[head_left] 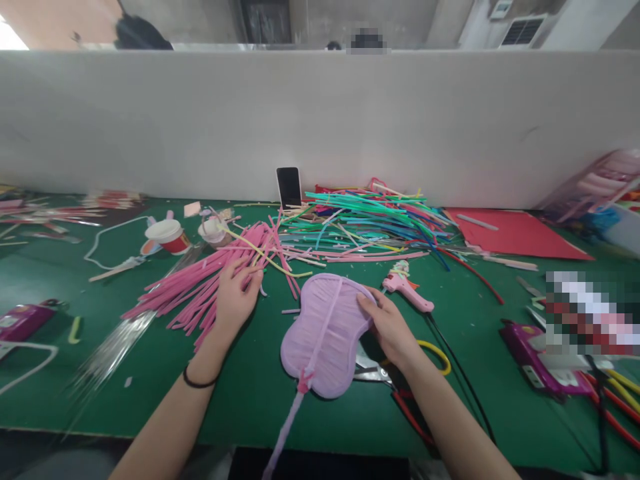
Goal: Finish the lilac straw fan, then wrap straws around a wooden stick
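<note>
A pale purple fan-shaped piece (323, 333) made of fuzzy wire and mesh lies on the green table (250, 393), its twisted stem pointing toward me. My right hand (393, 330) grips its right edge, thumb on top and fingers under. My left hand (237, 297) rests on a bundle of pink fuzzy wires (210, 283), fingers spread over them and pressing down. A pink glue gun (407, 290) lies just beyond my right hand.
A heap of teal, green, pink and yellow wires (365, 223) lies at the back by a standing phone (289, 187). Two paper cups (167, 235), a red sheet (515, 233), scissors (373, 370) under my right wrist, purple tools (543, 360) and a white partition (320, 127).
</note>
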`<state>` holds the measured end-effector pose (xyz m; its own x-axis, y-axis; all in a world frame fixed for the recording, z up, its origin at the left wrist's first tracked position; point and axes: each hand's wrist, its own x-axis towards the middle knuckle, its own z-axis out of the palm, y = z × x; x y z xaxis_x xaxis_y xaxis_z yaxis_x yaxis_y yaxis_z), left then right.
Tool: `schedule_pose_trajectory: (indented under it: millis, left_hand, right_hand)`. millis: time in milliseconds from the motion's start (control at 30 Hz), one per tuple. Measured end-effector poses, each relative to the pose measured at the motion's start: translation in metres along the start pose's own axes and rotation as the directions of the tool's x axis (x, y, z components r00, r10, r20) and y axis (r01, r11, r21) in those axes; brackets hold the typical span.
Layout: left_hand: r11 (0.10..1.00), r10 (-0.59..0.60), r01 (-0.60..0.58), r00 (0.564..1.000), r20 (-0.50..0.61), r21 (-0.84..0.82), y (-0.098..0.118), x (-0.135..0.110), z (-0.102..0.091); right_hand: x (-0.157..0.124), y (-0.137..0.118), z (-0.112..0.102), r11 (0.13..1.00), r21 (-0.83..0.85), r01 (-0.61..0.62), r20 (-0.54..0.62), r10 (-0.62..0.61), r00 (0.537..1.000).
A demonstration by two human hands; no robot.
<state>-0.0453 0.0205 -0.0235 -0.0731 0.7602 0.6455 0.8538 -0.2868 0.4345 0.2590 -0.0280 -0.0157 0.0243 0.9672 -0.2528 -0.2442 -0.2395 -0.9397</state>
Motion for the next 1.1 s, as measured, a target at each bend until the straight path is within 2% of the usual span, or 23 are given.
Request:
schedule_pose_trajectory:
  millis: [100, 200, 333, 400, 500, 567, 633, 667, 733, 833, 967, 1033, 1100]
  left_hand:
    - [0.998, 0.034, -0.032, 0.998, 0.046, -0.046, 0.009, -0.001, 0.000]
    - [0.985, 0.107, -0.085, 0.984, 0.144, -0.153, 0.019, -0.003, 0.000]
    - [0.952, 0.228, -0.140, 0.918, 0.325, -0.273, 0.021, -0.002, 0.002]
    - [0.944, 0.267, -0.155, 0.877, 0.400, -0.290, 0.019, -0.002, 0.002]
    - [0.931, 0.319, -0.170, 0.809, 0.493, -0.324, 0.019, -0.004, 0.000]
    - [0.923, 0.348, -0.174, 0.763, 0.545, -0.344, 0.024, -0.007, -0.001]
    - [0.919, 0.368, -0.185, 0.720, 0.588, -0.348, 0.030, -0.009, -0.001]
    - [0.920, 0.370, -0.190, 0.712, 0.597, -0.344, 0.031, -0.011, 0.000]
    - [0.925, 0.357, -0.191, 0.735, 0.577, -0.328, 0.031, -0.012, 0.003]
    - [0.948, 0.288, -0.175, 0.826, 0.485, -0.265, 0.020, -0.010, 0.009]
    - [0.992, 0.125, -0.111, 0.938, 0.323, -0.061, 0.006, -0.008, 0.010]
    - [0.997, 0.075, -0.076, 0.968, 0.241, -0.005, 0.008, -0.009, 0.008]
    - [0.994, 0.106, -0.098, 0.968, 0.226, -0.043, 0.017, -0.011, 0.007]
  right_hand:
    - [-0.001, 0.001, 0.004, 0.999, 0.010, 0.031, 0.043, -0.032, 0.999]
    - [-0.005, 0.000, 0.011, 0.997, 0.079, -0.017, 0.152, 0.005, 0.988]
    - [-0.009, 0.000, 0.016, 0.996, 0.062, -0.065, 0.244, 0.048, 0.969]
    - [-0.009, 0.000, 0.014, 0.999, -0.049, -0.009, 0.209, 0.019, 0.978]
    - [-0.008, -0.003, 0.006, 0.962, -0.222, 0.157, 0.096, -0.139, 0.986]
    - [-0.009, -0.009, -0.001, 0.941, -0.222, 0.254, 0.011, -0.258, 0.966]
    - [-0.011, -0.017, -0.008, 0.936, -0.142, 0.321, -0.109, -0.337, 0.935]
    - [-0.012, -0.021, -0.011, 0.933, -0.100, 0.345, -0.179, -0.358, 0.916]
    - [-0.013, -0.028, -0.016, 0.932, -0.049, 0.360, -0.298, -0.357, 0.885]
    - [-0.011, -0.030, -0.019, 0.947, -0.031, 0.319, -0.370, -0.307, 0.877]
    - [-0.006, -0.023, -0.018, 0.957, -0.070, 0.283, -0.310, -0.290, 0.905]
    - [-0.005, -0.019, -0.017, 0.957, -0.118, 0.264, -0.270, -0.287, 0.919]
    - [-0.005, -0.016, -0.016, 0.947, -0.184, 0.263, -0.246, -0.303, 0.921]
